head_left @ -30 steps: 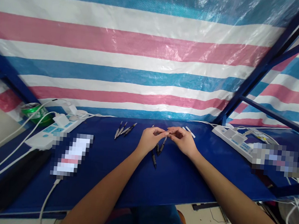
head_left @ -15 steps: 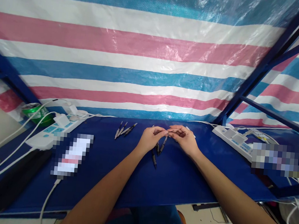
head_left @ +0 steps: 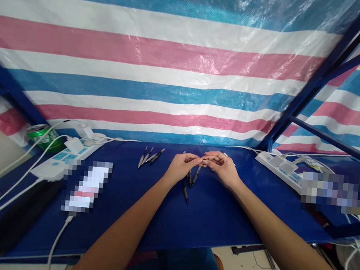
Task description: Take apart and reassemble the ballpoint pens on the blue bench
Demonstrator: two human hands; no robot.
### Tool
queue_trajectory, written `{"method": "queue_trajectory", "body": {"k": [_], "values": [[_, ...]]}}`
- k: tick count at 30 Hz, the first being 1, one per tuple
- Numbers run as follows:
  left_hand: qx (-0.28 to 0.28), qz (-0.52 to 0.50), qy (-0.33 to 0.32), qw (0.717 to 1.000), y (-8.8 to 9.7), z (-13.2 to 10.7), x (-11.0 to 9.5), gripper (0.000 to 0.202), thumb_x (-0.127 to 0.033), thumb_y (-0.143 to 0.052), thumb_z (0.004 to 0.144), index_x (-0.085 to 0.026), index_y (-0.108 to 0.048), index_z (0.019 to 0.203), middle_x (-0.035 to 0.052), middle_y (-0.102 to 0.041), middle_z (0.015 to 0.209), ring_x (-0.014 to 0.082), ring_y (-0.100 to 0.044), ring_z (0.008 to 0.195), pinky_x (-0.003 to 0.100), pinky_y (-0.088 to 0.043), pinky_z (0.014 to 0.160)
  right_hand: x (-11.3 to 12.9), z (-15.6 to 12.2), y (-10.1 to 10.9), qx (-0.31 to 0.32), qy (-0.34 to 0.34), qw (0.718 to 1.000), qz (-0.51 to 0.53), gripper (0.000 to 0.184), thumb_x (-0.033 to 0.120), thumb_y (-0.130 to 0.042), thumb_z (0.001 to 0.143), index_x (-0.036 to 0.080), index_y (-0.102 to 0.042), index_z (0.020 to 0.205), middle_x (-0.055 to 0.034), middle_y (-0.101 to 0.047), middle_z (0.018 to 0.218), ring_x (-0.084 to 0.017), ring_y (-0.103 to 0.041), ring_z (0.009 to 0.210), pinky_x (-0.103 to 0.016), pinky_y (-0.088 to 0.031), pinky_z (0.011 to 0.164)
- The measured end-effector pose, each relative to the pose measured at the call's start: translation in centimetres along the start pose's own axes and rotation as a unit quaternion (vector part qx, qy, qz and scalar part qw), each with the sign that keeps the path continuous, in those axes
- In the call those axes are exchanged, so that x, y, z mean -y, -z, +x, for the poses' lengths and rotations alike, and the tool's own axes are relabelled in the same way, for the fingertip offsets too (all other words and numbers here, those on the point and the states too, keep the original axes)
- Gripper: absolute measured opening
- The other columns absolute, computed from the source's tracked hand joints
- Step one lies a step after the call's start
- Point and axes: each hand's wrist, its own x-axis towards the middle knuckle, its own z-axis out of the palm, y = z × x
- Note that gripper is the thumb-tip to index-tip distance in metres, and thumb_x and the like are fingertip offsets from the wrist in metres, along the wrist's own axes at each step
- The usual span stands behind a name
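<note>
My left hand [head_left: 183, 165] and my right hand [head_left: 220, 166] meet fingertip to fingertip above the blue table. Pinched between them is a thin dark pen piece [head_left: 206, 158], most of it covered by the fingers. Just below the hands lie several dark pens, among them one pen [head_left: 185, 193] pointing toward me and another pen [head_left: 195, 177] partly under my right hand. A separate group of grey and black pens [head_left: 149, 156] rests to the left of my left hand. Something small and white [head_left: 226, 155] shows behind my right fingers.
On the left are a power strip [head_left: 61, 161] with chargers, a green can [head_left: 45, 137], a blurred-out phone [head_left: 87, 185] on a white cable and a dark cloth-like strip [head_left: 15, 217]. Another power strip [head_left: 279, 171] stands at right. Blue metal posts and a striped sheet [head_left: 171, 94] bound the table.
The hands stay almost in place. Fingers have shifted slightly around the held piece, whose dark part shows a little more plainly now. The pens on the table have not moved.
</note>
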Motion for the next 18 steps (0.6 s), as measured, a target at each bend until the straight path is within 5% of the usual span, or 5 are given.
{"method": "queue_trajectory", "body": {"k": [8, 18], "values": [[0.004, 0.003, 0.044, 0.999, 0.25, -0.21, -0.17, 0.035, -0.05, -0.079, 0.089, -0.019, -0.085, 0.103, 0.0102, -0.082, 0.087, 0.0194, -0.071, 0.068, 0.028, -0.05, 0.059, 0.12, -0.05, 0.14, 0.019, 0.0, 1.0, -0.011, 0.04, 0.044, -0.093, 0.077, 0.025, -0.074, 0.106, -0.0063, -0.083, 0.105, -0.025, -0.08, 0.091, -0.045, -0.063, 0.094], [0.021, -0.016, 0.054, 0.998, 0.36, -0.26, -0.2, 0.039, -0.053, -0.08, 0.087, -0.018, -0.084, 0.103, 0.011, -0.082, 0.091, 0.0148, -0.064, 0.06, 0.026, -0.041, 0.053, -0.11, 0.04, 0.21, 0.025, 0.007, 1.0, -0.008, 0.04, 0.045, -0.093, 0.077, 0.026, -0.075, 0.106, -0.0057, -0.083, 0.103, -0.024, -0.079, 0.088, -0.043, -0.063, 0.089]]}}
